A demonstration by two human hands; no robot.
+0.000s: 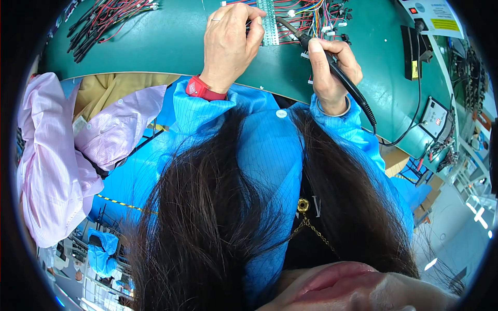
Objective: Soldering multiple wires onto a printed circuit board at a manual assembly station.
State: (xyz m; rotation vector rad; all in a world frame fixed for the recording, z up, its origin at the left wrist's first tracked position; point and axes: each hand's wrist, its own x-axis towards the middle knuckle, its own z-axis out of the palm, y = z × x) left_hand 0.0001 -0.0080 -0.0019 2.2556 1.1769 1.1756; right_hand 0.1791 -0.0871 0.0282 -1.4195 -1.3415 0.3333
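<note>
My right hand (334,70) grips a black soldering iron (354,92) like a pen. Its metal tip slants up to the left and meets, or nearly meets, the right edge of a pale green strip of small circuit boards (269,23). At the strip's left edge my left hand (231,44) is closed in a pinch, with thumb and forefinger close to the boards. What it pinches is hidden by the fingers. Thin wires with a small white connector (224,3) show just beyond that hand. Red, black and coloured wires (316,15) spread out right of the strip.
The green table (171,39) carries a bundle of black and red wires (106,23) at far left. At right lie a black holder (415,52), a white-faced box (434,118) and the iron's cord (419,93). A pink striped garment (57,160) hangs left of me.
</note>
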